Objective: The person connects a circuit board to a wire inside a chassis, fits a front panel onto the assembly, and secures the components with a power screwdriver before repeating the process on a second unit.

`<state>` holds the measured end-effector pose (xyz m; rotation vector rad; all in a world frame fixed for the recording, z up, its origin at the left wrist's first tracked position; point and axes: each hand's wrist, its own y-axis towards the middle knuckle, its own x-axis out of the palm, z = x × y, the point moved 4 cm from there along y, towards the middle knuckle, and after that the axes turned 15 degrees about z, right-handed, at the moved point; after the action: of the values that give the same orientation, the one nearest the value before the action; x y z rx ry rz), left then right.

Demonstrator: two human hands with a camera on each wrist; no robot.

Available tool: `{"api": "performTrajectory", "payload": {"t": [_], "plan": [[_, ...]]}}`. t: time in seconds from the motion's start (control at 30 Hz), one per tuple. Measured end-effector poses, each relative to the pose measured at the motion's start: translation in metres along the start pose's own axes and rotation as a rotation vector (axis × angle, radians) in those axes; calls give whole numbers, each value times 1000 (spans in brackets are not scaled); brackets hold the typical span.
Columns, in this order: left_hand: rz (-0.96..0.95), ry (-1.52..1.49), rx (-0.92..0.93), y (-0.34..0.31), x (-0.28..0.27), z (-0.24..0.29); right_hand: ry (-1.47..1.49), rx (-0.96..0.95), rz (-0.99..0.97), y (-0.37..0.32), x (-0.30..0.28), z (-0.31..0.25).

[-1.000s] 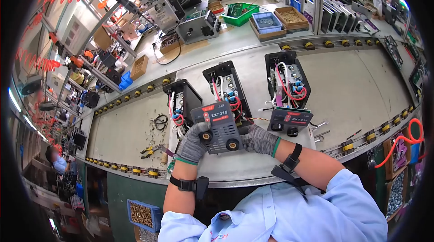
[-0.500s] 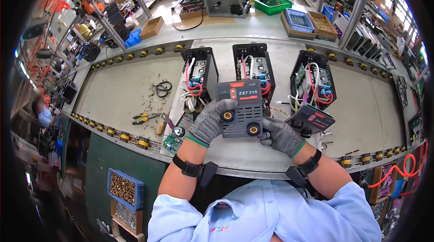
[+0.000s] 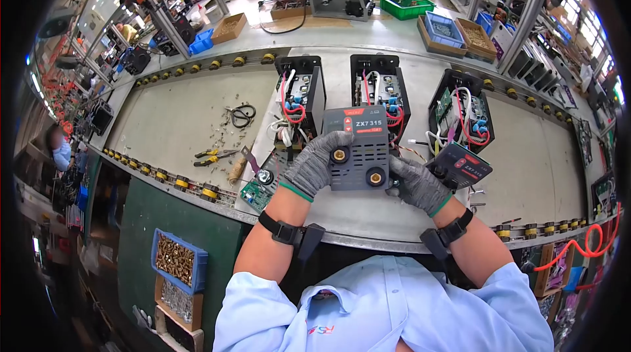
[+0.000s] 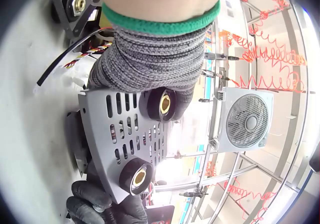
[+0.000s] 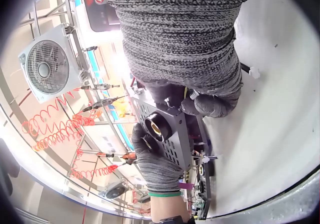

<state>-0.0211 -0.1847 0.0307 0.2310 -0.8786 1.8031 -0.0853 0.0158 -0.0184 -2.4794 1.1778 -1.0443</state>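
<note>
Both gloved hands hold a grey front panel (image 3: 358,148) marked ZX7 315, with two brass sockets and vent slots. My left hand (image 3: 317,163) grips its left edge, thumb near the upper socket. My right hand (image 3: 413,182) grips its lower right corner. The panel hangs just in front of the middle of three open black chassis (image 3: 380,86). In the left wrist view the panel (image 4: 120,134) shows below the left hand (image 4: 150,69). In the right wrist view the right hand (image 5: 185,49) curls round the panel (image 5: 170,134). Thin wires trail from behind the panel.
Open chassis stand at left (image 3: 301,92) and right (image 3: 460,115), and a second panel (image 3: 460,164) lies before the right one. Pliers (image 3: 210,153), loose screws (image 3: 217,132), a circuit board (image 3: 259,187) and black loops (image 3: 243,114) lie left. A blue screw bin (image 3: 176,260) hangs below the bench edge.
Both hands have kept hold of the panel. The head view has swung so the bench lies squarer. The panel now sits a little higher, against the middle chassis.
</note>
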Motion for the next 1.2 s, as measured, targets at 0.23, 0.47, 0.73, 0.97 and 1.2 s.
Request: {"api": "performTrajectory", "payload": {"t": [0.23, 0.47, 0.73, 0.97, 1.2], "plan": [[8, 29, -18, 16, -19, 0, -342, -276, 47, 22, 6, -2], [-11, 37, -26, -29, -9, 10, -352, -152, 21, -5, 20, 13], [87, 79, 22, -33, -22, -10, -1467, -1098, 237, -9, 19, 19], [55, 17, 40, -37, -16, -7, -583, -359, 89, -10, 8, 21], [29, -25, -5, -34, -17, -13, -126, 118, 88, -13, 0, 37]]}}
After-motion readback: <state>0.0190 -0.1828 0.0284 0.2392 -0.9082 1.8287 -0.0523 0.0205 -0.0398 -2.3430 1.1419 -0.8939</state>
